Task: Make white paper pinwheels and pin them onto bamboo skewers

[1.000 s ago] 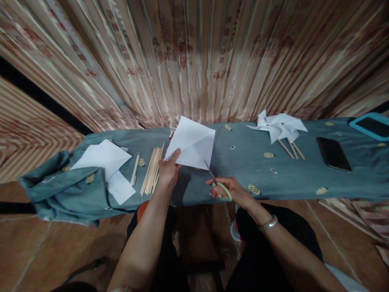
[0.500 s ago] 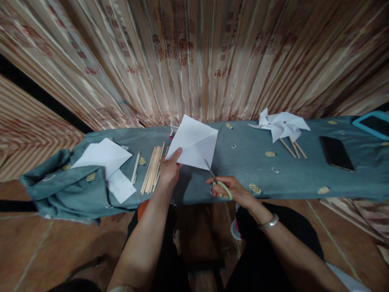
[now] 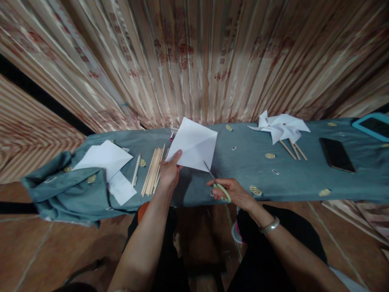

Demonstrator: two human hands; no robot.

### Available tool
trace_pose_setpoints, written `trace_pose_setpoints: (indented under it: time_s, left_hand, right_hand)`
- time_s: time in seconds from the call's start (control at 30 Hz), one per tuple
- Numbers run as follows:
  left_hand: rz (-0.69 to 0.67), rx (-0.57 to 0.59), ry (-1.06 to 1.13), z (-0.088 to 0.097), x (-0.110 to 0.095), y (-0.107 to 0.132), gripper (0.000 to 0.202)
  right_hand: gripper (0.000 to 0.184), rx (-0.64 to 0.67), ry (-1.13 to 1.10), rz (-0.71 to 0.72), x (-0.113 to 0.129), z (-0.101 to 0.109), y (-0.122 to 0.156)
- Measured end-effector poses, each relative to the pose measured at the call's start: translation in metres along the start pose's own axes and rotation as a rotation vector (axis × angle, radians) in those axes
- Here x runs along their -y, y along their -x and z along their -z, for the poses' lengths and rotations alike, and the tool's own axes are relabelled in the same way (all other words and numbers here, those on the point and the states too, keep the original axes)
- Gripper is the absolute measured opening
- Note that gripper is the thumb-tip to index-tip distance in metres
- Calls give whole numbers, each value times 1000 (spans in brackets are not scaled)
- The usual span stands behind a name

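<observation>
A square sheet of white paper (image 3: 194,142) with diagonal creases is pinched at its near left corner by my left hand (image 3: 171,168), thumb on top. My right hand (image 3: 229,190) is closed around the green handles of a pair of scissors (image 3: 223,192). Their blades point up and left and meet the paper at its near right corner; whether the blades are parted is hard to see. Just left of the paper lies a bundle of wooden sticks (image 3: 153,170).
A green patterned cloth (image 3: 243,168) covers the table. More white sheets (image 3: 106,158) and a pen (image 3: 136,169) lie at the left. On the right are white paper pinwheels (image 3: 282,125) on sticks, a black phone (image 3: 336,154) and a blue-framed tablet (image 3: 373,125). A curtain hangs behind.
Very little differs. The scissors have shifted slightly left and down along with my right hand, their blades still at the paper's corner. My left hand keeps its hold.
</observation>
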State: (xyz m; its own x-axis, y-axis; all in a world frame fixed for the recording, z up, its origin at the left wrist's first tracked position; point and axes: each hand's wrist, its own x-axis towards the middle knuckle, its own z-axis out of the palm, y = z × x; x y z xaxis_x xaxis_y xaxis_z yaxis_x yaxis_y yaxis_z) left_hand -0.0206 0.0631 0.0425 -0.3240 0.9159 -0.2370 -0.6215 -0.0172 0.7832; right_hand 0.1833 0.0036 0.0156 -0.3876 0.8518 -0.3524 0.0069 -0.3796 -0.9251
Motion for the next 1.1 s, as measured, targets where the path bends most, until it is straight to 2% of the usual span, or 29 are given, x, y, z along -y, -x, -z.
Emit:
trace_pose_setpoints:
  time_s: [0.13,0.3,0.4,0.67,1.1]
  left_hand:
    - [-10,20,9,1,1,-1,28]
    - [24,-16,0,-1,3,-1,27]
    - [38,13,-24,-1,5,0,28]
    - [12,37,-40,0,5,1,33]
    - [47,34,-55,0,8,3,40]
  right_hand:
    - [48,-12,11,-2,-1,-1,-1]
    - [49,-5,52,34,2,0,-2]
    - [52,6,63,55,4,0,-2]
    - [55,3,40,28,3,0,-4]
    - [58,-2,10,4,5,-3,-6]
